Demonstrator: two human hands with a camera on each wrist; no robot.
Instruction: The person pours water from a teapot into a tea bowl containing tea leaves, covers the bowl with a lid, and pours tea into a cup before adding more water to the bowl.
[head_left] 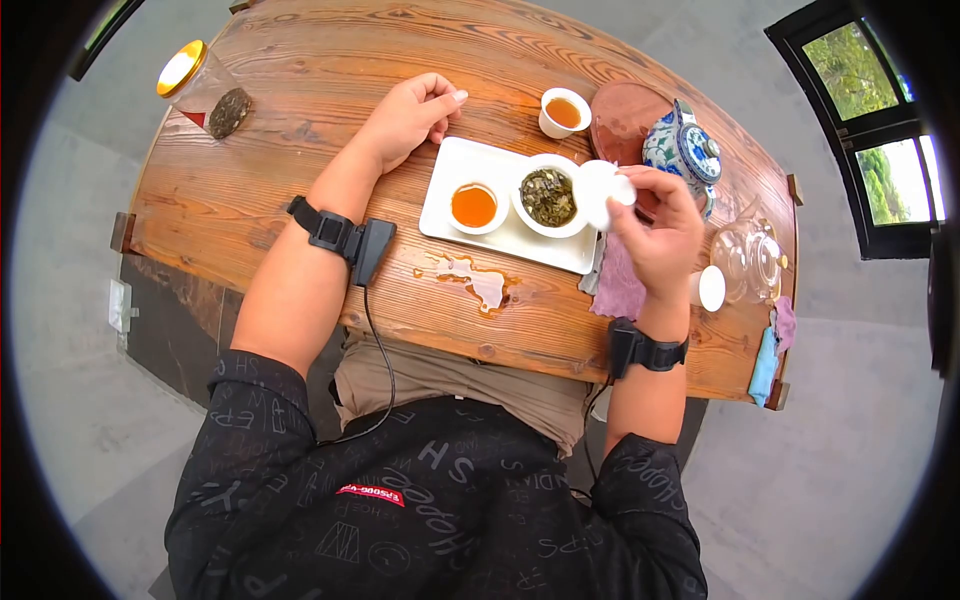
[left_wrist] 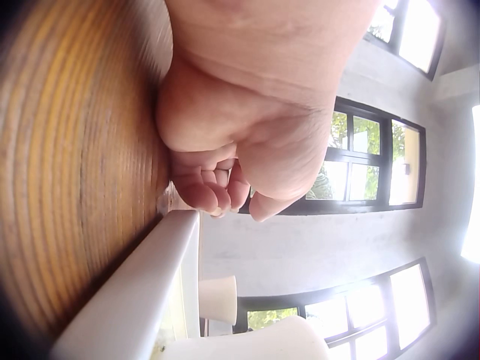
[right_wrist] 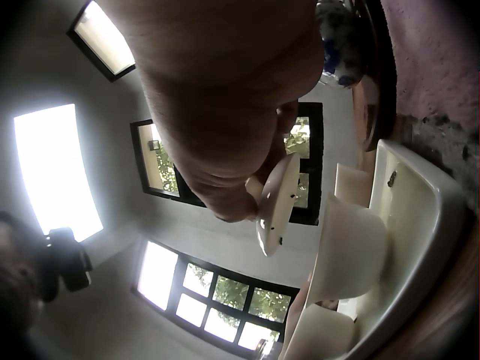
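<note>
By bowl (head_left: 548,231), lid (head_left: 594,192) in right hand (head_left: 662,228), underside down, slightly tilted

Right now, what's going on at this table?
A person's right hand holds a white lid, tilted, clear of a bowl of tea leaves. The left hand rests, empty and loosely curled, beside the tray. One cup of amber tea stands on the tray, another beyond it; spilled liquid lies on the table.

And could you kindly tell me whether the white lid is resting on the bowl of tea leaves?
No, the right hand holds the white lid up off the bowl, leaving the tea leaves in plain view.
</note>
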